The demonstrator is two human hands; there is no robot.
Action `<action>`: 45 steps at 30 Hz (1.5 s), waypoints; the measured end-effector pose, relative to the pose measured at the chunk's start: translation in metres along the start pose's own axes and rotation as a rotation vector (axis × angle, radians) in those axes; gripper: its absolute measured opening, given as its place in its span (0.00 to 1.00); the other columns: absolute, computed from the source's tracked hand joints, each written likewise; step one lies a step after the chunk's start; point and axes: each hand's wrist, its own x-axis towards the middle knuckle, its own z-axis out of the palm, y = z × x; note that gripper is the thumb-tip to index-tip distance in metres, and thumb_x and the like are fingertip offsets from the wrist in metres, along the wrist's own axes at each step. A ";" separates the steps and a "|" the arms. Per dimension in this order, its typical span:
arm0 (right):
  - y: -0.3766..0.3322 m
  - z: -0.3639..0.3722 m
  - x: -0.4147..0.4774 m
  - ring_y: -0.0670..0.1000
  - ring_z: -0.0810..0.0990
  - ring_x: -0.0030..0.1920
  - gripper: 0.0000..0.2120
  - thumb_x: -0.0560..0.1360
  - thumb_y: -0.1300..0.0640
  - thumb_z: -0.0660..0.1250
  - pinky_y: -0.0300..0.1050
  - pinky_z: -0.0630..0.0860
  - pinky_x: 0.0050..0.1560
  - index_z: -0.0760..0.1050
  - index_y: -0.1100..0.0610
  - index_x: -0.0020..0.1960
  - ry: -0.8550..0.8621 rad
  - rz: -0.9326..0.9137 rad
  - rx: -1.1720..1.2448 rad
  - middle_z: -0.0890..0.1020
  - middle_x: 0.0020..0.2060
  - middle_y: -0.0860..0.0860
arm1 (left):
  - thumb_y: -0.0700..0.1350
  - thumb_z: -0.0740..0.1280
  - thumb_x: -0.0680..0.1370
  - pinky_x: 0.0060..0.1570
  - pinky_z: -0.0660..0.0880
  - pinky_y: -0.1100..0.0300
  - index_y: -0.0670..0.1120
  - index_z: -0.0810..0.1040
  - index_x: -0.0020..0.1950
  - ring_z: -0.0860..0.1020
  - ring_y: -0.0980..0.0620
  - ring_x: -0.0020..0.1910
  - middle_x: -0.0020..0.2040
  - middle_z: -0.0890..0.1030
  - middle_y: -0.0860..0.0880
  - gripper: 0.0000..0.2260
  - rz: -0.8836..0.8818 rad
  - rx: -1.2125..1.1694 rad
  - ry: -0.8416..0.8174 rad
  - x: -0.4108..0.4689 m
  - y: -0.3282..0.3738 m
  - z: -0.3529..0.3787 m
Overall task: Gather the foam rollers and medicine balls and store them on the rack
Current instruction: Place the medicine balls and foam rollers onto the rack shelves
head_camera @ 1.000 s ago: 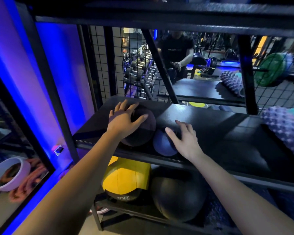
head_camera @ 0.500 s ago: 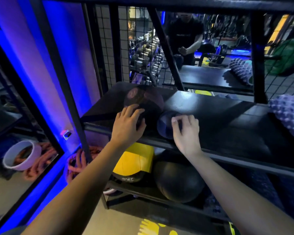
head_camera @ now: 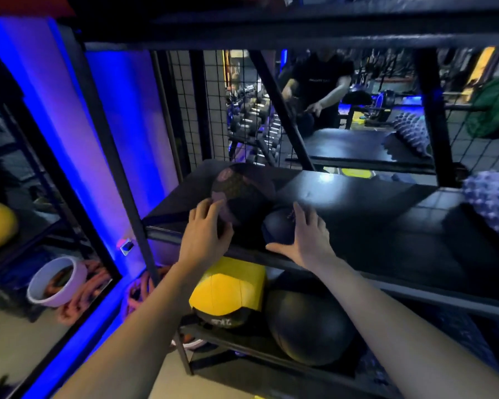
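The left hand (head_camera: 205, 237) is resting loosely bent fingers against the near side of a dark medicine ball (head_camera: 242, 191) on the rack's middle shelf (head_camera: 357, 203), without closing round it. The right hand (head_camera: 306, 237), fingers straight and thumb spread, is pressing flat on a small blue ball (head_camera: 275, 226) just beside it. A knobbly foam roller (head_camera: 493, 205) is lying at the shelf's right end. A yellow ball (head_camera: 228, 286) and a large black ball (head_camera: 308, 321) are sitting on the shelf below. Storing looks well along, though whether more gear is waiting elsewhere cannot be told.
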 end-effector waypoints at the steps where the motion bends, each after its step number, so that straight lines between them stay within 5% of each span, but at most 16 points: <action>1: -0.003 0.000 0.004 0.66 0.53 0.79 0.64 0.63 0.27 0.74 0.61 0.55 0.78 0.41 0.50 0.83 -0.028 0.029 0.011 0.47 0.81 0.60 | 0.49 0.69 0.78 0.59 0.77 0.42 0.48 0.70 0.74 0.69 0.38 0.69 0.73 0.69 0.44 0.25 0.006 -0.004 0.012 0.006 0.001 -0.003; 5: -0.011 0.002 0.022 0.66 0.55 0.78 0.68 0.57 0.31 0.80 0.66 0.58 0.75 0.39 0.45 0.82 -0.103 0.121 0.113 0.46 0.81 0.55 | 0.59 0.66 0.78 0.65 0.74 0.40 0.56 0.63 0.79 0.65 0.36 0.74 0.78 0.63 0.45 0.30 0.079 0.026 -0.028 0.051 0.003 -0.009; 10: -0.008 0.009 0.032 0.66 0.69 0.69 0.61 0.51 0.36 0.83 0.59 0.72 0.69 0.58 0.51 0.76 -0.033 0.162 0.223 0.65 0.68 0.57 | 0.68 0.63 0.77 0.77 0.55 0.36 0.68 0.50 0.80 0.42 0.39 0.82 0.84 0.46 0.52 0.35 0.165 0.069 -0.308 0.096 -0.005 0.008; 15: 0.000 0.010 0.044 0.58 0.73 0.65 0.58 0.50 0.38 0.84 0.50 0.73 0.68 0.64 0.53 0.73 0.075 0.229 0.280 0.72 0.63 0.56 | 0.66 0.64 0.77 0.72 0.64 0.34 0.70 0.51 0.79 0.46 0.37 0.81 0.83 0.43 0.60 0.34 0.235 0.056 -0.330 0.105 -0.019 0.025; 23: -0.004 0.006 0.080 0.62 0.73 0.66 0.66 0.42 0.27 0.73 0.57 0.73 0.69 0.62 0.51 0.75 0.039 0.282 0.197 0.70 0.65 0.58 | 0.66 0.65 0.76 0.70 0.67 0.37 0.70 0.51 0.79 0.47 0.37 0.80 0.83 0.44 0.59 0.35 0.176 0.033 -0.278 0.108 -0.029 0.032; 30: -0.013 0.009 0.079 0.66 0.68 0.69 0.58 0.57 0.40 0.82 0.57 0.70 0.70 0.57 0.49 0.79 0.055 0.257 0.203 0.65 0.70 0.57 | 0.66 0.65 0.75 0.65 0.71 0.35 0.67 0.55 0.80 0.52 0.33 0.78 0.84 0.49 0.54 0.35 0.198 0.063 -0.197 0.095 -0.033 0.033; 40: 0.002 0.008 0.048 0.66 0.57 0.76 0.65 0.56 0.38 0.84 0.66 0.62 0.74 0.46 0.40 0.81 -0.042 0.200 0.235 0.54 0.77 0.54 | 0.64 0.62 0.80 0.76 0.52 0.31 0.69 0.46 0.80 0.46 0.34 0.81 0.84 0.43 0.53 0.33 0.226 0.119 -0.282 0.087 -0.022 0.022; 45: 0.008 0.000 0.039 0.67 0.53 0.78 0.69 0.57 0.36 0.83 0.63 0.58 0.77 0.40 0.44 0.82 -0.055 0.212 0.200 0.50 0.80 0.57 | 0.64 0.60 0.81 0.78 0.49 0.35 0.67 0.48 0.81 0.43 0.38 0.82 0.84 0.45 0.50 0.32 0.267 0.196 -0.271 0.083 -0.016 0.011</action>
